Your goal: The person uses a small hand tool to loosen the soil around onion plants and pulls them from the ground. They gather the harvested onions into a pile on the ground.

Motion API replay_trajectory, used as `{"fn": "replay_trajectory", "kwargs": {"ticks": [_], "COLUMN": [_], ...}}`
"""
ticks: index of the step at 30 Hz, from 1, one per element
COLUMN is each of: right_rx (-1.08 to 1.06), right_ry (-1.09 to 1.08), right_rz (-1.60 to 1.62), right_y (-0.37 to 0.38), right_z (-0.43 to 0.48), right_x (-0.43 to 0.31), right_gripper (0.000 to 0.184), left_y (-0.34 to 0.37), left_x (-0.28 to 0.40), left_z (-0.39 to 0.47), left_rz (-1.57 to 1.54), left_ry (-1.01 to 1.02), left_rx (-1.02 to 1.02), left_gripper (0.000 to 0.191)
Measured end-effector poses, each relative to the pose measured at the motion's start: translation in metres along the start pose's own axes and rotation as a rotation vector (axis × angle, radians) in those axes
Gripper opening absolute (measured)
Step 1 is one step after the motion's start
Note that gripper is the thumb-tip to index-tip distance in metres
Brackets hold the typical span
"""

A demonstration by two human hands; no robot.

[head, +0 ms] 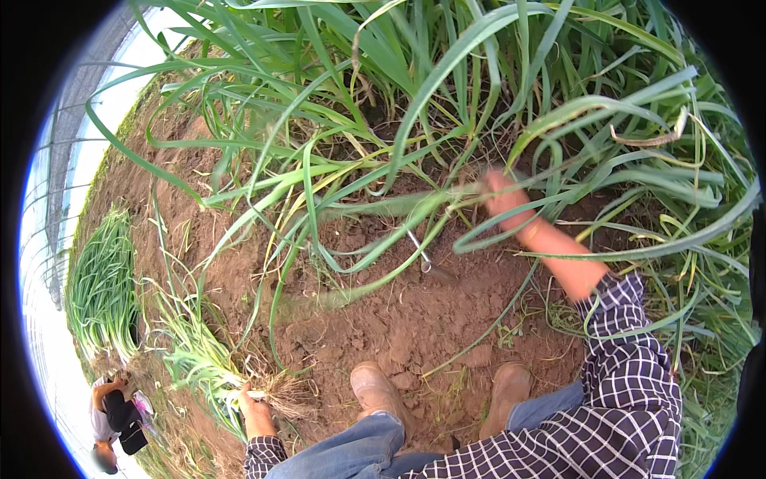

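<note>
At the lower left, my left hand (256, 409) grips a bundle of long green leafy plants with white stems, like leeks or garlic (209, 371); their hairy brown roots (287, 395) point right. My right hand (501, 190), blurred, is at the base of the standing green plants (467, 90), right of centre. A few blurred stalks lie at its fingers, their long leaves stretching left; leaves and blur hide whether the fingers close on them. Between the two hands, a thin metal rod or tool handle (419, 248) leans on the soil below the stalks.
Brown soil (383, 317) surrounds my boots (377, 383). Dense leafy plants (706, 359) stand along the right side. A large heap of pulled green plants (105, 281) lies at the far left, near another person (114, 413) crouching. Greenhouse framing (51, 179) curves along the left edge.
</note>
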State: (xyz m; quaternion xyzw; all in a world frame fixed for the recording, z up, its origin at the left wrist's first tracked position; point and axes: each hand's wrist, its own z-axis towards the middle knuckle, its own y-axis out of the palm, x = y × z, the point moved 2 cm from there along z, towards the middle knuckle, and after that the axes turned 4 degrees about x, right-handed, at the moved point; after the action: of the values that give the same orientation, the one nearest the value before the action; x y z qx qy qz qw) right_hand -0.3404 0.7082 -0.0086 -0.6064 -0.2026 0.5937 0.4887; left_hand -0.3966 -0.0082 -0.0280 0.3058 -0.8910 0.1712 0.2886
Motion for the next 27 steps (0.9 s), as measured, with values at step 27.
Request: {"fn": "replay_trajectory", "kwargs": {"ticks": [27], "right_rx": [-0.487], "right_ry": [0.016], "right_rz": [0.531], "right_y": [0.071], "right_z": [0.129], "right_x": [0.018], "right_gripper": [0.033], "left_y": [0.064], "left_x": [-0.028], "left_z": [-0.091], "left_rz": [0.078], "left_ry": [-0.059], "left_rx": [-0.053], "left_gripper": [0.035]}}
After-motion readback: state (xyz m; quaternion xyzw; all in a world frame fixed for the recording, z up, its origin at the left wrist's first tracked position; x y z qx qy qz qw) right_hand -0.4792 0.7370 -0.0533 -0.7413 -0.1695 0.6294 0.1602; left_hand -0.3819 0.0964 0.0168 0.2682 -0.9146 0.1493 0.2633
